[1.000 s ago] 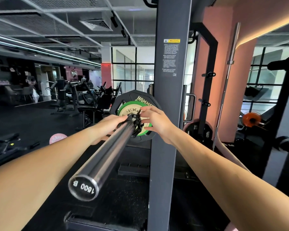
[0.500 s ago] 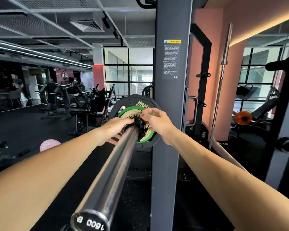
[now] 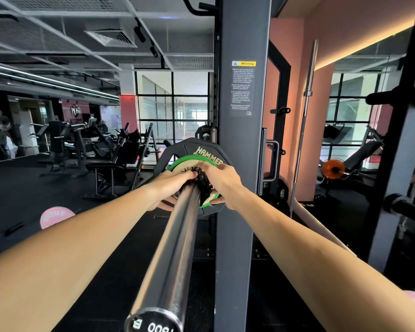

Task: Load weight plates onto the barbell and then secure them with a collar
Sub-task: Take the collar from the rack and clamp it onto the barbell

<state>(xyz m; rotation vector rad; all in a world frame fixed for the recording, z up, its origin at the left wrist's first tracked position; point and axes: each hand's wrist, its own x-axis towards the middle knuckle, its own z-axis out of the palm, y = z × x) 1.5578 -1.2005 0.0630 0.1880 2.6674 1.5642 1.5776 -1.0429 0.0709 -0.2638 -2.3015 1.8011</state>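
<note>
A steel barbell sleeve (image 3: 175,250) runs from the bottom of the view up to two plates. A large black plate (image 3: 189,147) marked HAMMER sits behind a smaller green-rimmed plate (image 3: 177,164). A black collar (image 3: 204,185) sits on the sleeve against the green plate. My left hand (image 3: 170,185) grips the collar from the left, fingers curled over it. From the right, my right hand (image 3: 222,182) holds the collar, with its thumb below against the green plate. Much of the collar is hidden by both hands.
A dark grey rack upright (image 3: 240,140) stands just right of the plates. A spare bar (image 3: 304,130) leans against the pink wall. A pink plate (image 3: 55,215) lies on the black floor at left. Gym machines (image 3: 101,152) fill the left background.
Both hands stay on the collar against the green plate and close tighter round it. The view has dropped and moved closer, so the sleeve end now sits at the bottom edge.
</note>
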